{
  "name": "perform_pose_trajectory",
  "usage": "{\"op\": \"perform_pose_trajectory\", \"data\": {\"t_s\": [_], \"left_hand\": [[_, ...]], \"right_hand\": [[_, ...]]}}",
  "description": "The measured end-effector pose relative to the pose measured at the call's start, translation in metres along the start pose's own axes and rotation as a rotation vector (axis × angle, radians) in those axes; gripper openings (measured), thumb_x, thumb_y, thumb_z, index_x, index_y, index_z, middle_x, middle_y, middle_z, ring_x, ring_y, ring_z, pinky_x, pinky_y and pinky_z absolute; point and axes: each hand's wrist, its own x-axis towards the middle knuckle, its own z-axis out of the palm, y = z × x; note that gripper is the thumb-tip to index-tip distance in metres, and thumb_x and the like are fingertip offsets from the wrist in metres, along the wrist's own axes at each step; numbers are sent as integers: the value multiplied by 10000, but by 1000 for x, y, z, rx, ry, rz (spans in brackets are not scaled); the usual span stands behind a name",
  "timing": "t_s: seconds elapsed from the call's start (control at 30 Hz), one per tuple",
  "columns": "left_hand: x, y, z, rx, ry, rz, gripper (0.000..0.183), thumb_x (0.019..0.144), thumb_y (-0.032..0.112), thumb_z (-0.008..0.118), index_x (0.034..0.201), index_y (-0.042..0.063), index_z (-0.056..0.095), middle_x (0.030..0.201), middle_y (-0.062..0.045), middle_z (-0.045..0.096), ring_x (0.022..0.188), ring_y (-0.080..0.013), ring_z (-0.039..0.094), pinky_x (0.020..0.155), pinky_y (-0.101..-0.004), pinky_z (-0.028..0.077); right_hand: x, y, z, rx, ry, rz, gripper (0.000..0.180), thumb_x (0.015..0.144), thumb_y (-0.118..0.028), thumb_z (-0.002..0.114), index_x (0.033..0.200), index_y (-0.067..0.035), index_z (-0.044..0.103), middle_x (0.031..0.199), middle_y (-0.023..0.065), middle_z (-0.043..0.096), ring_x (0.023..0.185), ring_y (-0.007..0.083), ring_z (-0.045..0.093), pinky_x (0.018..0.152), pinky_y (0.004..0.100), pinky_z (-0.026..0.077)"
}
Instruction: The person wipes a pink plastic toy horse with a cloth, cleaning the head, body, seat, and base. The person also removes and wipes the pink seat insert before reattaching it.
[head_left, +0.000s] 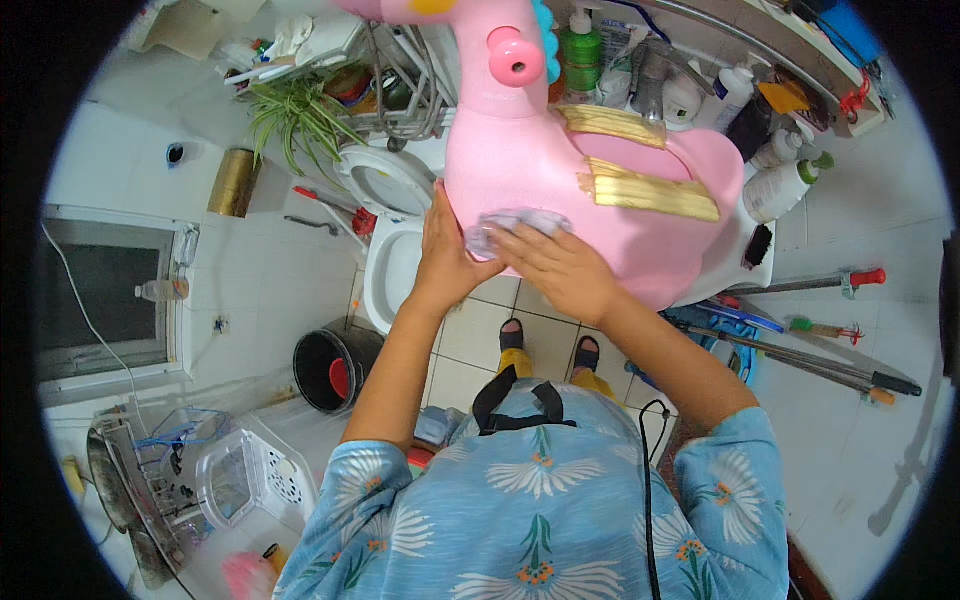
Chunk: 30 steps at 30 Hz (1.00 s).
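A pink plastic animal-shaped ride-on toy (501, 161) with a turquoise mane (549, 45) and a round handle knob (517, 63) rests over the white washbasin (731, 264). Two gold-coloured strips (654, 196) lie along its seat opening. My left hand (444, 251) cups the toy's front lower edge, fingers pointing up along the chest and thumb near the cloth. Under the fingers of my right hand (566, 270), a crumpled pale grey cloth (536, 220) is pressed flat against the toy's side. Part of the cloth is hidden by that hand.
Several pump bottles (582, 54) crowd behind the toy. To the left are a toilet (390, 274), a spider plant (300, 120) and a black bucket (337, 367). Long-handled tools (810, 358) lean at the right wall. A black cable (649, 495) hangs down my front.
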Motion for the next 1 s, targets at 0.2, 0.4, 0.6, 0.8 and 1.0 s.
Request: {"op": "perform_pose_trajectory", "data": {"t_s": [0.2,0.4,0.6,0.8,1.0], "left_hand": [[-1,-5,-5,-55,-65,5,1388,660,404,907,1564,-104,-16,1566,-333,275,1451,-465,304,1215,-486,242],[-3,-24,-6,-106,-207,27,1254,736,244,875,1607,-4,6,1632,-207,210,1501,-329,254,1224,-412,239],[1,-18,-8,-349,-195,-73,1339,693,182,881,1595,-22,-88,1656,-261,121,1536,-356,177,1241,-413,191],[9,3,-17,-457,-262,-152,1274,766,255,865,1585,-45,-64,1611,-242,217,1474,-320,287,1206,-411,271],[15,49,-3,65,354,-54,813,852,191,757,1490,-76,331,1481,-267,403,1379,-403,415,1199,-469,264]], "right_hand": [[2,20,-32,6,147,24,561,854,-174,583,1396,-27,576,1563,124,463,1400,243,476,1157,444,347],[55,9,-2,75,166,61,635,859,-191,604,1461,-23,498,1602,95,399,1464,248,380,1241,478,221],[-69,-11,-6,100,-33,143,588,858,-197,610,1438,-118,554,1552,83,469,1378,241,479,1201,420,316],[-172,-4,-35,135,-27,423,407,904,-170,563,1299,-102,634,1367,89,597,1279,272,555,1122,450,405],[-218,17,-34,311,259,936,327,836,-46,648,1162,-44,657,1248,155,609,1198,361,569,1045,459,454]]}}
